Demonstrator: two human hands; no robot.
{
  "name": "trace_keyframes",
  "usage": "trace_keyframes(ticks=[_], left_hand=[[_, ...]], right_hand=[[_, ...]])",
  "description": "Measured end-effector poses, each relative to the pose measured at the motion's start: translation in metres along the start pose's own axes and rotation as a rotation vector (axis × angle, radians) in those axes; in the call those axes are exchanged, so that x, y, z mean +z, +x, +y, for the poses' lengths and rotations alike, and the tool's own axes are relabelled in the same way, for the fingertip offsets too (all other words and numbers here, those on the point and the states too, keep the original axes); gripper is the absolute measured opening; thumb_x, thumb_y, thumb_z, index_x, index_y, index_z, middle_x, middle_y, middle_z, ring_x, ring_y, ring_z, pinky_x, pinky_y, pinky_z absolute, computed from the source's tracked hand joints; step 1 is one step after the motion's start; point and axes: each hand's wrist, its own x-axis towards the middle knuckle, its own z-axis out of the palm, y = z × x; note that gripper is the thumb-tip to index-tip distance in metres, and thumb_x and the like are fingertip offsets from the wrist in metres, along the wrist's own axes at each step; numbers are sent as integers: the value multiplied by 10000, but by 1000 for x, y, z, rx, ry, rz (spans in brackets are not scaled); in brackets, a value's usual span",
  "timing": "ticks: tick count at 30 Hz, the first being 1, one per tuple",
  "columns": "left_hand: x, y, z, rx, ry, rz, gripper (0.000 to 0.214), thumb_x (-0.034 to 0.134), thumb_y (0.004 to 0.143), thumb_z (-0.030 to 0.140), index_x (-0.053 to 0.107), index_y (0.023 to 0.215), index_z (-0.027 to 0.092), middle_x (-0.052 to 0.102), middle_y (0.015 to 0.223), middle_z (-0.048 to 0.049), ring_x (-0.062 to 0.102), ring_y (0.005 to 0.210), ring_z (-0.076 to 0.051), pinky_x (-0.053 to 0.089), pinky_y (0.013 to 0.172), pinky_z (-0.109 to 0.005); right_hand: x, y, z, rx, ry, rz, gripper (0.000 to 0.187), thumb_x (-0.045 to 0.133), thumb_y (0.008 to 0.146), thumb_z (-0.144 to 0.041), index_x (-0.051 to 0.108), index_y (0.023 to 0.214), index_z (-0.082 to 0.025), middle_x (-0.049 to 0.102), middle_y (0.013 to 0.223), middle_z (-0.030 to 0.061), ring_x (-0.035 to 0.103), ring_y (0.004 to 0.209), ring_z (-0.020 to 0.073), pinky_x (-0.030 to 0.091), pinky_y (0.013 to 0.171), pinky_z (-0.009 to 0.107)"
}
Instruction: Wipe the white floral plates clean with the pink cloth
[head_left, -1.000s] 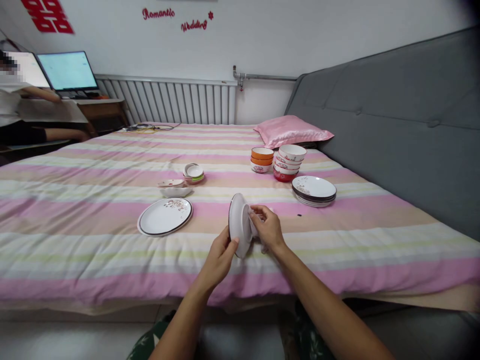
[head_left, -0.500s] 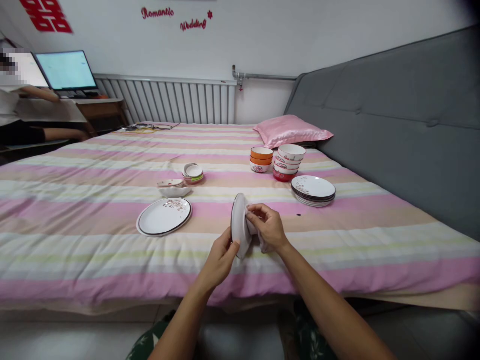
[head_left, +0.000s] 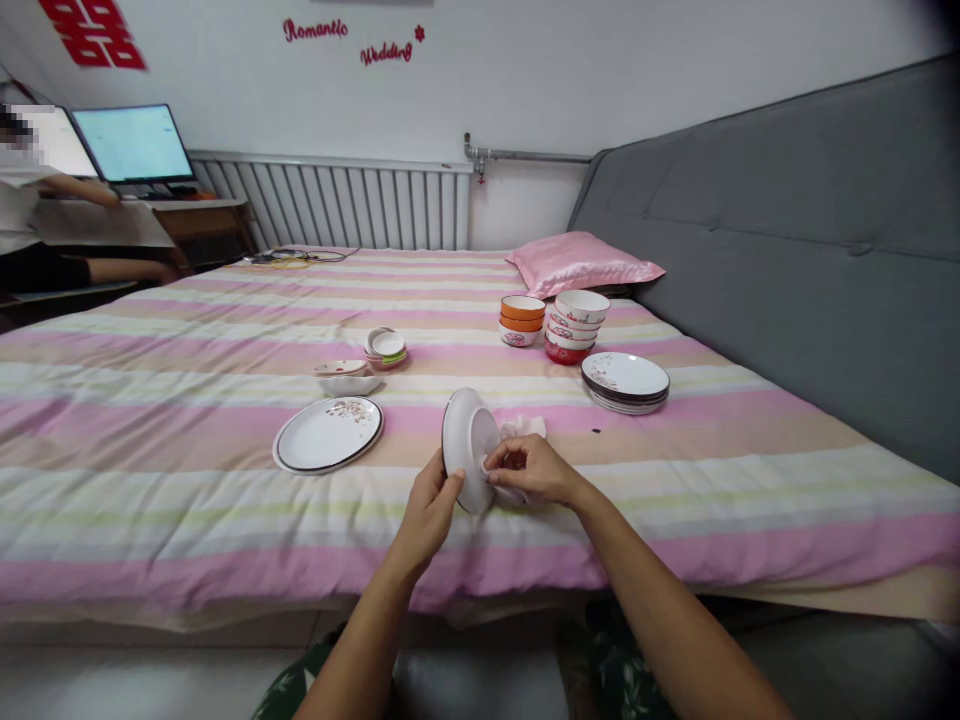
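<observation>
A white plate (head_left: 466, 440) with a dark rim is held on edge above the bed, its underside turned to the right. My left hand (head_left: 433, 502) grips its lower left rim, thumb on the underside. Closed around a pale cloth (head_left: 525, 430), my right hand (head_left: 531, 468) presses it to the plate's underside near the foot ring. Part of the cloth hangs behind and below the fingers. To the left lies a flat oval plate (head_left: 328, 435) with a brown flower print, apparently on top of another.
On the striped bedspread (head_left: 225, 540) stand stacked plates (head_left: 626, 375), orange bowls (head_left: 523, 308), white and red bowls (head_left: 577, 325) and small dishes (head_left: 349, 380). Behind them are a pink pillow (head_left: 581, 262) and a grey headboard (head_left: 787, 220). A person (head_left: 45, 225) sits at a desk, far left.
The plate has moved slightly left and turned, showing more of its underside. My right hand has shifted lower on the underside, and more cloth shows behind it.
</observation>
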Motion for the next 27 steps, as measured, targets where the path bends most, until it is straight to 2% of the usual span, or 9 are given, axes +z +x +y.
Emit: trace_keyframes(ticks=[5,10,15,18,23,27], left_hand=[[0,0,-1,3,-9,-3,313,489,791,278,573,1041,110,645,927,-61,543,908,-197,432,761,-264],[1,0,-1,12,-7,-37,332,480,810,281,551,1088,114,635,956,-59,539,914,-190,426,779,-263],[3,-1,-1,36,34,-69,287,478,819,281,578,1024,106,633,922,-59,546,844,-179,426,783,-270],[4,-1,-1,57,30,-101,317,471,830,275,558,1088,113,631,979,-66,548,891,-184,420,817,-274],[5,-3,-1,78,19,-150,340,450,848,273,531,1136,113,621,1011,-80,548,915,-188,424,824,-277],[5,-3,-1,85,24,-141,327,452,844,252,533,1128,114,621,1030,-88,549,938,-194,421,846,-288]], right_hand=[[-6,1,10,81,14,35,185,709,608,-264,690,749,-147,674,715,37,583,626,134,452,613,257],[-6,5,21,100,-19,189,152,683,593,-248,644,695,-143,651,684,31,586,624,143,460,625,273],[-5,11,26,98,-71,366,150,631,630,-232,630,758,-155,657,746,40,599,682,158,470,681,299],[-2,13,19,80,-103,454,170,608,674,-253,636,813,-159,666,791,49,600,702,163,467,696,303],[4,13,2,-67,-132,558,183,572,752,-290,651,870,-175,677,899,60,597,776,169,465,694,283],[8,11,-8,-205,-107,531,172,562,790,-303,658,873,-186,664,951,71,604,834,173,461,659,261]])
